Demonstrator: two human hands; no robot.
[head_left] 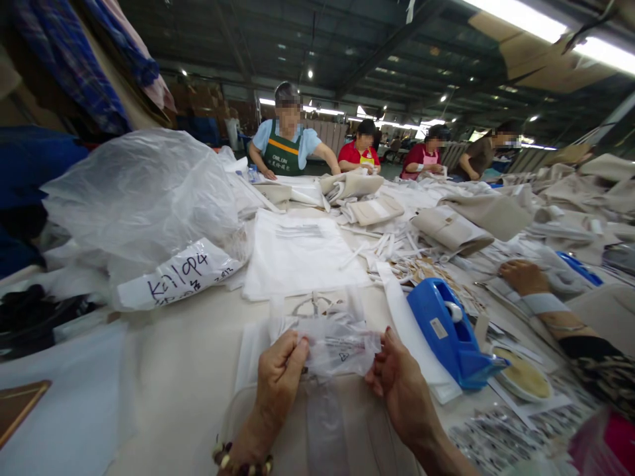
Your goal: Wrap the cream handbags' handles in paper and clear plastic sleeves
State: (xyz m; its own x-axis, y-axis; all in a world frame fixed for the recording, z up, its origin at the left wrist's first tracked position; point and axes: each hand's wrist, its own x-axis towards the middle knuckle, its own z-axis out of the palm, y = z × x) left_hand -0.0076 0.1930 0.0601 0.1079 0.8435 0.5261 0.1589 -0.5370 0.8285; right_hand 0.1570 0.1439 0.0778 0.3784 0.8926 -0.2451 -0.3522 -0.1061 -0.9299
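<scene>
A small clear plastic bag (342,347) with printed text and a recycling mark is stretched between my two hands. My left hand (280,373) pinches its left edge between thumb and fingers. On the opposite edge, the fingers of my right hand (399,380) are closed on the plastic. Metal-looking rings or wire show blurred behind the bag, and I cannot make out what they belong to. Below my hands lies a pale beige flat item (367,423) with a clear strip down its middle, partly hidden by my forearms.
White plastic sheets (302,254) lie ahead. A blue tape dispenser (444,330) stands right, near a round dish (523,373). A large filled plastic bag (149,192) sits left. Beige bags (451,228) cover the far right. A neighbour's hand (526,277) works there; several people sit opposite.
</scene>
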